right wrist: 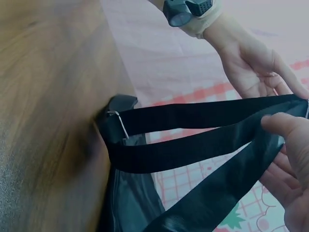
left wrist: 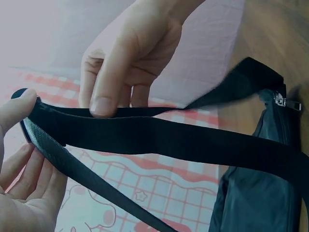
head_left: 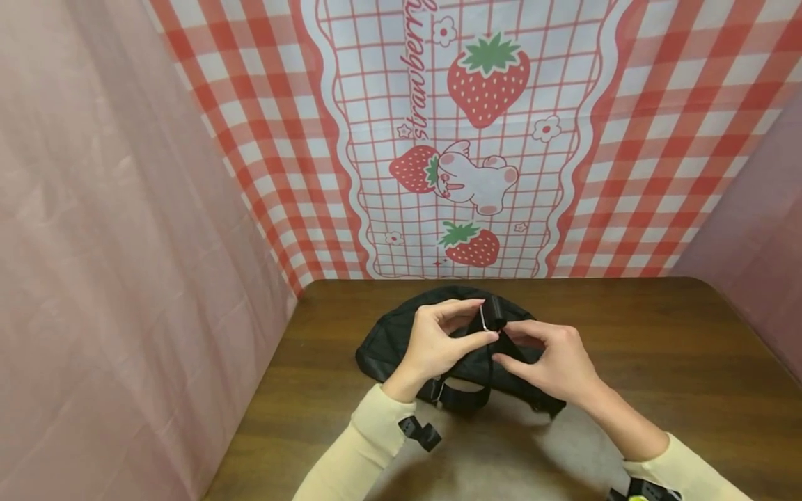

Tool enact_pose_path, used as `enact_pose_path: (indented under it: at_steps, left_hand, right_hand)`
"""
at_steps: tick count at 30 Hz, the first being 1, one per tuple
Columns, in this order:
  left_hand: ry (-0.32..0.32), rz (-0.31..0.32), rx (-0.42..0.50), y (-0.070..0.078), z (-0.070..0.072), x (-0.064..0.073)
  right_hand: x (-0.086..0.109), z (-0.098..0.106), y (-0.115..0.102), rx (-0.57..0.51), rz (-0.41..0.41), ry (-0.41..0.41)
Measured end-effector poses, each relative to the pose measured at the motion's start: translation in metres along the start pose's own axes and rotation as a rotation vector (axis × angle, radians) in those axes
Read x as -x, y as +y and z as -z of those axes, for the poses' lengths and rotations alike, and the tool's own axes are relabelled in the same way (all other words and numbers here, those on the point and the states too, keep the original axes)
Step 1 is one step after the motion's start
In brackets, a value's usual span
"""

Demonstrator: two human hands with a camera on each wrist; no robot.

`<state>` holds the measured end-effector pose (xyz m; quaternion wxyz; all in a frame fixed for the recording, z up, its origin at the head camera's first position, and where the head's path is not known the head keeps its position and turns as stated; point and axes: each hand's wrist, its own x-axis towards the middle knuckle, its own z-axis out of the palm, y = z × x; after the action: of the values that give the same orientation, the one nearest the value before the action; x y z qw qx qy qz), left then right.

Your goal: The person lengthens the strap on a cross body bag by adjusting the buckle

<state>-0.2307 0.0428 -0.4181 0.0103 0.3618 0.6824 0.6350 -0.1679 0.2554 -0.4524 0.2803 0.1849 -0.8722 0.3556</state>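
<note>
A black bag (head_left: 401,320) lies on the table, its long webbing strap (left wrist: 145,135) pulled up in loops. My left hand (head_left: 435,344) pinches the strap at its metal slider (head_left: 484,319), thumb on one side and fingers on the other. Just to the right, my right hand (head_left: 560,362) holds a stretch of the strap between thumb and fingers, as the right wrist view also shows. A metal ring (right wrist: 118,124) joins the strap near the bag's end. A zipper pull (left wrist: 288,102) shows on the bag's edge.
Below the bag is a brown wooden table (head_left: 658,348). A red-and-white strawberry-print cloth (head_left: 464,160) hangs behind its far edge. Pink curtain cloth (head_left: 125,243) borders the left side, and more hangs at the right.
</note>
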Motion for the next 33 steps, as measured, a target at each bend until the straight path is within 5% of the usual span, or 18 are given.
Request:
enact_pose_path:
  at_steps: [8,15,23,33]
  left_hand:
    - [0.026,-0.011,-0.001,0.002,0.005,0.002]
    - [0.004,-0.027,-0.009,0.005,0.003,0.002]
    - [0.019,-0.028,-0.014,0.005,0.007,0.002]
    - [-0.054,-0.042,-0.073,0.002,0.0,0.006]
  right_hand:
    - [0.003,0.005,0.004,0.003,0.004,-0.07]
    - [-0.005,-0.004,-0.005,-0.054,0.051,-0.008]
    - [-0.002,0.006,0.001,-0.051,0.019,-0.073]
    - [-0.026,0.025,-0.014,-0.36,0.123,-0.097]
